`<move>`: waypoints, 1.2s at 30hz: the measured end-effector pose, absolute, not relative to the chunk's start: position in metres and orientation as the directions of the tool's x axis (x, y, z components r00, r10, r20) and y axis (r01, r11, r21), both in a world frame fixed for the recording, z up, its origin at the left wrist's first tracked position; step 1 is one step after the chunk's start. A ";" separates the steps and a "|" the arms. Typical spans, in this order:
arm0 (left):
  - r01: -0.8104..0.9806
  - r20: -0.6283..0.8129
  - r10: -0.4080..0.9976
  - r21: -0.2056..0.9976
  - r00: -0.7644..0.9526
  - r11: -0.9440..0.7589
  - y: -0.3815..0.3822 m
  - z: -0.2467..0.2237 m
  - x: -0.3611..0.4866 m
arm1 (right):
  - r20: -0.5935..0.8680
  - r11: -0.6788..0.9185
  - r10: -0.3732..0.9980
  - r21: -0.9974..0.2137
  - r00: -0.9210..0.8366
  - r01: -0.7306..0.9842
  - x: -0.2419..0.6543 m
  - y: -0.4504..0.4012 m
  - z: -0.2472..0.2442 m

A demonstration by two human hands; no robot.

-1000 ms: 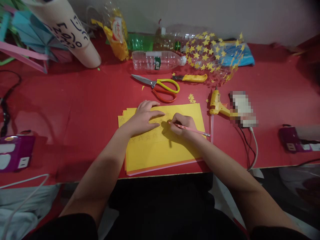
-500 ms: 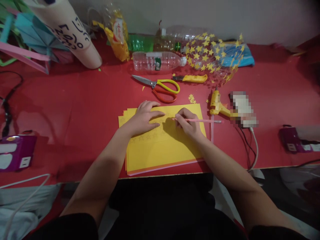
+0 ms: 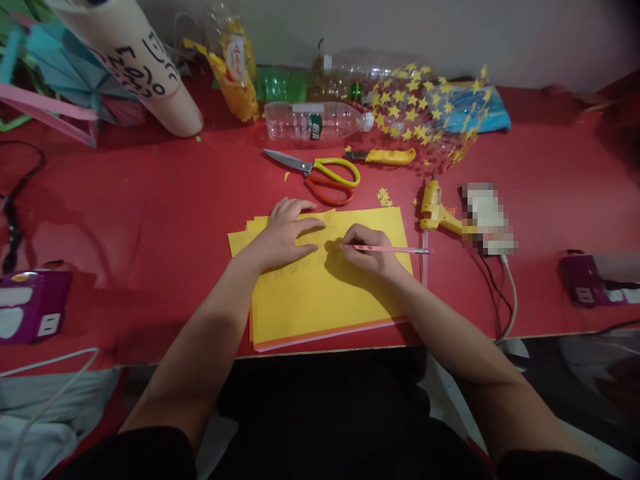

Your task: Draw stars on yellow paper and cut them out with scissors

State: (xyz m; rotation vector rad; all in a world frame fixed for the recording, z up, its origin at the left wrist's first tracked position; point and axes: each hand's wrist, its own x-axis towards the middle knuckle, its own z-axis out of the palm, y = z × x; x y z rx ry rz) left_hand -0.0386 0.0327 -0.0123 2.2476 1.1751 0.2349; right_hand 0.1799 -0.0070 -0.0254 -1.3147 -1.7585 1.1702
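Note:
My right hand (image 3: 369,251) grips a pink pencil (image 3: 403,249), its tip at the surface of the yellow paper (image 3: 320,307). Faint star outlines are drawn in a row across that sheet. With fingers spread, my left hand (image 3: 287,233) lies flat on the upper left of the paper. Orange and pink sheets show under the yellow ones along the lower edge. Just above the paper are scissors (image 3: 320,172) with one yellow and one red handle, and a small pile of cut yellow stars (image 3: 385,197).
Behind the scissors lie a yellow utility knife (image 3: 390,157) and a clear plastic bottle (image 3: 315,122). A bottle covered in yellow stars (image 3: 413,107) is at the back. To the right sit a yellow glue gun (image 3: 435,210) and a blurred-out device (image 3: 487,219) with a cable.
My right hand has shifted slightly left and down with the pencil. My left hand has moved a little left, and a yellow sheet's left edge has slid outward with it.

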 end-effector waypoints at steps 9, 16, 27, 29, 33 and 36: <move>0.683 -0.105 0.802 0.597 0.587 -0.421 0.033 -0.014 -0.039 | -0.014 0.116 0.947 -0.917 -0.322 0.381 0.180 -0.005 -0.028; 0.678 -0.100 0.805 0.605 0.585 -0.418 0.033 -0.015 -0.039 | -0.041 0.101 0.944 -0.909 -0.328 0.405 0.180 -0.004 -0.029; 0.685 -0.103 0.802 0.591 0.589 -0.427 0.033 -0.014 -0.038 | -0.009 0.088 0.972 -0.913 -0.235 0.398 0.176 -0.005 -0.033; 0.685 -0.106 0.801 0.590 0.590 -0.427 0.033 -0.014 -0.038 | -0.020 0.071 0.975 -0.916 -0.221 0.395 0.176 -0.005 -0.033; 0.686 -0.110 0.800 0.590 0.589 -0.425 0.033 -0.013 -0.038 | -0.041 0.039 0.982 -0.914 -0.187 0.404 0.176 -0.005 -0.033; 0.690 -0.122 0.798 0.590 0.590 -0.419 0.033 -0.012 -0.038 | -0.035 0.042 0.982 -0.919 -0.187 0.393 0.176 -0.005 -0.033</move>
